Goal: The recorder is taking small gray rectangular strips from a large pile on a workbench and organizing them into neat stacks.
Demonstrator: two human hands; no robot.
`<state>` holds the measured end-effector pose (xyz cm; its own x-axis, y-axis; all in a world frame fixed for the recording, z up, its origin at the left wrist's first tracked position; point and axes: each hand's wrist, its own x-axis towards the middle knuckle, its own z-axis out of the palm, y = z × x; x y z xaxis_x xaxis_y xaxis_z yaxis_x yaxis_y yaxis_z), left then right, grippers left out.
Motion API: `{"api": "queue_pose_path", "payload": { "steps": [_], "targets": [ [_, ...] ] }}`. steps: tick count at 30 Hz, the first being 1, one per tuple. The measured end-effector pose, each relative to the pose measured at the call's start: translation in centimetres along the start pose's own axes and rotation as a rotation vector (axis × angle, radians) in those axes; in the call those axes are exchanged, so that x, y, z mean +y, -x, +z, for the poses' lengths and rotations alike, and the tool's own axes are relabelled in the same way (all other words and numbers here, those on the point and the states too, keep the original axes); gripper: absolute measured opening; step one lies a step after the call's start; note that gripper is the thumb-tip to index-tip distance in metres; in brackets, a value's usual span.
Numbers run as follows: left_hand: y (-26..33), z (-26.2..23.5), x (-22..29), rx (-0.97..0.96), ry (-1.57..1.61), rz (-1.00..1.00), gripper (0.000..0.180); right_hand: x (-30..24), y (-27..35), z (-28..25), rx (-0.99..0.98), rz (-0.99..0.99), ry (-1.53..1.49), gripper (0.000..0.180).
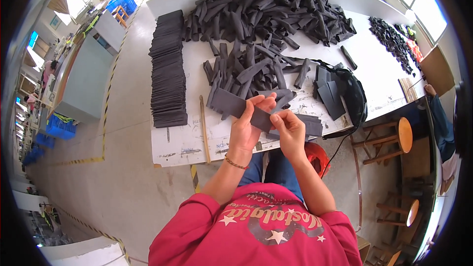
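Left hand: our left hand (245,128) pinches the dark grey fabric strip (236,106), thumb and fingers closed on its middle.
Right hand: our right hand (289,130) closes narrowly on the strip's end at 3 o'clock.
Strip: flat, long, held just above the white table (182,145) near its front edge.
Surroundings: rolled dark pieces (266,10) heaped at 12 o'clock; stack of flat pieces (168,69) at 10; wooden stick (204,128) beside our left hand; bare tabletop at 1 o'clock.

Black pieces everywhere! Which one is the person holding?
The flat dark strip above the table's near edge, pinched between the left hand and right hand. All the others lie on the table, untouched.
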<state>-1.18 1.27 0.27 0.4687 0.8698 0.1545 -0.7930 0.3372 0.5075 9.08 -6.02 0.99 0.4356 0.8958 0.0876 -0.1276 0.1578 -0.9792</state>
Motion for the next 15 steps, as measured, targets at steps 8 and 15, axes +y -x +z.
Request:
{"api": "queue_pose_path", "payload": {
  "steps": [8,15],
  "targets": [
    [-0.4,-1.3,1.0,0.309,-0.098,0.078,0.031,0.4,0.8,-1.0,-0.059,0.053,0.227,0.014],
    [-2.6,-5.4,2.7,0.328,-0.072,0.187,0.021,-0.5,-0.2,-9.5,0.064,0.258,0.272,0.011]
  ]
}}
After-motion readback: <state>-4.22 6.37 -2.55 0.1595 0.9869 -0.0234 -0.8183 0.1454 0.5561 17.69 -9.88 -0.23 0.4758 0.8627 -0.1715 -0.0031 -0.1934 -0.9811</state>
